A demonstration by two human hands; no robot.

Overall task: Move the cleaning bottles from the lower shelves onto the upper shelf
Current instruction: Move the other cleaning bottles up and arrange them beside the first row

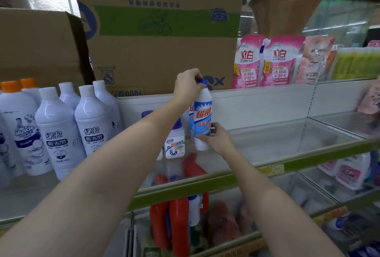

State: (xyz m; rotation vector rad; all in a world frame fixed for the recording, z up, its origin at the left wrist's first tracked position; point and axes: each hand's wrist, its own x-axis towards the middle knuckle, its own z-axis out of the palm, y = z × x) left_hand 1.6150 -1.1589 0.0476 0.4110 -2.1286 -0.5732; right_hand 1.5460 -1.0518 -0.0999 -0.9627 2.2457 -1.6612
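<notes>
A tall white bottle with a blue cap and a blue-and-red label (202, 116) stands upright on the upper glass shelf (277, 143). My left hand (188, 87) grips its blue cap from above. My right hand (216, 138) holds its lower body from the right. A second bottle of the same kind stands just behind it, mostly hidden. A small squat white bottle with a purple cap (174, 143) sits to its left. Red bottles (178, 223) and a white one (194, 209) stand on the lower shelf beneath.
Several large white bottles (59, 133) fill the shelf's left part. Cardboard boxes (160, 30) stack above and behind. Pink detergent pouches (267, 61) stand on the top right ledge. A green shelf edge (205, 186) runs in front. White spray bottles (349, 172) sit lower right.
</notes>
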